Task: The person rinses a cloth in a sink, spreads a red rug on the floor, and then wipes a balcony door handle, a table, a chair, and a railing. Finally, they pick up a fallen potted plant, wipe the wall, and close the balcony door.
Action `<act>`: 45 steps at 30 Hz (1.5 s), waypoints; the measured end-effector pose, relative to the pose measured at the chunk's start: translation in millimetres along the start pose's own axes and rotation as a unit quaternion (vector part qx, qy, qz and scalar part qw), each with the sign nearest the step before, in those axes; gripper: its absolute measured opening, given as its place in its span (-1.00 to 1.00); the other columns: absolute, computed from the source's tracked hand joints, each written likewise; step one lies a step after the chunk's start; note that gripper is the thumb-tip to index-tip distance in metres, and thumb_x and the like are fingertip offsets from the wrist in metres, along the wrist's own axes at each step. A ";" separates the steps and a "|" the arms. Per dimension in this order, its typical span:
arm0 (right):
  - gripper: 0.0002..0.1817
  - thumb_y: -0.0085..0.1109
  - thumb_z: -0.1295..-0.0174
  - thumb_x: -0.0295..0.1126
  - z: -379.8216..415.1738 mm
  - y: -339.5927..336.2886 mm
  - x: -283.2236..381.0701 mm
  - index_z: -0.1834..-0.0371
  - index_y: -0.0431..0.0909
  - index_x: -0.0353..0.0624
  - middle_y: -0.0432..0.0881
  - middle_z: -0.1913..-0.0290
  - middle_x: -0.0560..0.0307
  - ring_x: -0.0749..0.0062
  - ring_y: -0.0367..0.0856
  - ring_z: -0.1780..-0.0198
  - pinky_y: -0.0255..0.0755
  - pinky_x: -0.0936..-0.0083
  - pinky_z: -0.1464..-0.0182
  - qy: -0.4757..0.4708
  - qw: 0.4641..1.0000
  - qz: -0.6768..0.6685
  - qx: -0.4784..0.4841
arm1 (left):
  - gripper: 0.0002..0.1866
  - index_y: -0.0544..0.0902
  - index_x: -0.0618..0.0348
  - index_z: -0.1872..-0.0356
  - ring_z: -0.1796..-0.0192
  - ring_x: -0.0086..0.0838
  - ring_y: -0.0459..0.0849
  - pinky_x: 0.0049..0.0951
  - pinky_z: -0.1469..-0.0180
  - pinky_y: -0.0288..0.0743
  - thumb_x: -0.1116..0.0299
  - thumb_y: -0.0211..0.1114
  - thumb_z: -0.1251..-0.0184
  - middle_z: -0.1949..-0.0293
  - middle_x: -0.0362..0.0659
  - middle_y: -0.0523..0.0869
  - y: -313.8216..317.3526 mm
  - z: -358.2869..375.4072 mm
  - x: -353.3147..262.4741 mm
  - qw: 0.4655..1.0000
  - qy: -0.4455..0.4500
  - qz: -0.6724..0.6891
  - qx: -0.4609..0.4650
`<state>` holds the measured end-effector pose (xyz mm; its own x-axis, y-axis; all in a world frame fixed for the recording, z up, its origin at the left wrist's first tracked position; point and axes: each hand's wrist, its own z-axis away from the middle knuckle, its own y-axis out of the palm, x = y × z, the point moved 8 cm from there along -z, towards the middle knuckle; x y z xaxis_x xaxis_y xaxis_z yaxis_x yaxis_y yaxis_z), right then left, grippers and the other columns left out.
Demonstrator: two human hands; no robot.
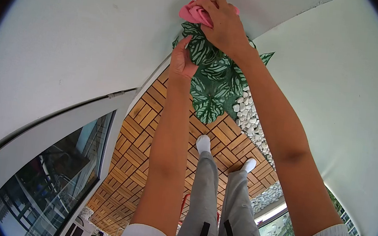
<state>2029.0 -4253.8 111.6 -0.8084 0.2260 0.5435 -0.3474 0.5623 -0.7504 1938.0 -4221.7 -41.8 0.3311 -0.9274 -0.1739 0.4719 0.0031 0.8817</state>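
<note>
A crumpled pink cloth [194,15] is in my right hand [225,24], up near the wall corner at the top of the view. My fingers are wrapped over it, just above the topmost leaf. Lower and to the left, my left hand [182,61] reaches in at the edge of the leafy plant [210,102], thumb and fingers partly spread, the fingers partly hidden among the leaves. The leaves are dark green with pale stripes. My left hand appears to hold nothing.
White walls [83,28] meet at the corner behind the plant. Wooden deck tiles [139,131] lie under my feet in white socks, bordered by white pebbles [249,113]. A framed glass door or window [69,165] stands at the lower left.
</note>
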 end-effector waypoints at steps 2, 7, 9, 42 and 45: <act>-0.57 0.14 -0.06 -0.44 -18.1 52.4 -21.0 -0.05 0.48 0.13 0.49 0.02 0.05 0.12 0.44 -0.06 0.32 0.07 -0.02 -0.044 0.989 0.134 0.037 | -0.55 0.36 0.20 -0.17 -0.03 -0.20 0.58 -0.15 -0.13 0.45 0.60 0.06 -0.21 -0.03 -0.06 0.55 0.7 -12.4 1.7 0.997 0.030 -0.063 0.027; -0.67 0.13 -0.07 -0.42 15.2 84.9 -27.8 0.05 0.56 0.14 0.49 0.01 0.11 0.17 0.42 -0.09 0.26 0.08 -0.05 -0.037 0.950 0.209 0.230 | -0.40 0.36 0.14 -0.22 -0.05 -0.24 0.56 -0.21 -0.12 0.49 0.77 -0.06 -0.08 -0.02 -0.09 0.56 -17.1 -19.6 8.8 0.995 0.081 -0.062 -0.009; -0.70 0.14 -0.07 -0.41 37.3 66.0 -7.2 0.09 0.58 0.13 0.49 0.01 0.14 0.19 0.41 -0.10 0.25 0.10 -0.06 -0.060 0.954 0.229 0.181 | -0.42 0.36 0.16 -0.22 -0.06 -0.23 0.55 -0.20 -0.11 0.50 0.75 -0.08 -0.10 -0.01 -0.08 0.56 -35.8 -30.1 4.8 0.999 0.048 0.013 -0.012; -0.47 0.11 0.17 -0.61 199.6 29.8 -39.9 0.00 0.52 -0.02 0.46 0.00 0.05 0.09 0.42 0.01 0.26 0.16 -0.06 0.175 0.981 -0.034 0.079 | -0.47 0.39 0.30 -0.10 -0.02 -0.29 0.56 -0.25 -0.08 0.48 -0.01 0.01 -0.42 -0.08 0.00 0.49 -73.0 12.5 113.3 0.995 -0.075 -0.052 -0.034; -0.51 0.06 0.13 -0.66 194.7 5.2 -33.8 0.02 0.53 -0.13 0.59 0.18 0.02 0.16 0.56 0.15 0.38 0.34 -0.02 0.237 0.930 -0.266 0.093 | -0.49 0.38 0.33 -0.08 0.01 -0.30 0.55 -0.27 -0.08 0.47 0.03 0.05 -0.41 -0.06 0.00 0.48 -69.5 31.5 91.7 0.986 -0.015 -0.134 -0.101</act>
<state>1962.0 -4413.4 16.1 -0.2139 0.3062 0.9276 -0.7494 0.5577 -0.3569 1909.9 -4318.7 -105.2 0.1494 -0.9161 -0.3721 0.6923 -0.1718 0.7009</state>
